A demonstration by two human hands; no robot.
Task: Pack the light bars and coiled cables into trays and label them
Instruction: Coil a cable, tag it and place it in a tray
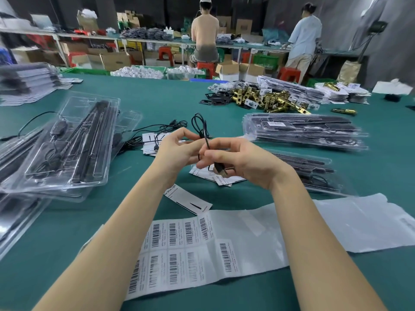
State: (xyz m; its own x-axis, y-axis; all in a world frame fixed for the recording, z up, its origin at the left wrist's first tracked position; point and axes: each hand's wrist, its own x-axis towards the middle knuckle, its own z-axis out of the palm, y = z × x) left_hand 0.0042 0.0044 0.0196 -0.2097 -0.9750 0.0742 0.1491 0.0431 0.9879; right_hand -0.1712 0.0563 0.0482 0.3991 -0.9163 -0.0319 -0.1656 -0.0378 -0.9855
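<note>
Where the cable (205,140) passes between the fingers (215,143), the hands hide part of it, so how many loops are gathered cannot be told. Print on the barcode labels (177,250) nearer than the fingers is too small to read. Left of the fingers, the plastic trays (67,144) are cut off by the picture's edge. Goods on the far shelves (94,39) beyond the fingers are blurred.

Green table (157,99). Left hand (177,149) and right hand (244,162) both pinching a thin black cable (203,133), its USB plug (220,170) below the right fingers. Clear trays (67,140) with black light bars at left; barcode label sheet (179,248) nearest; closed packs (303,131) stacked at right.
</note>
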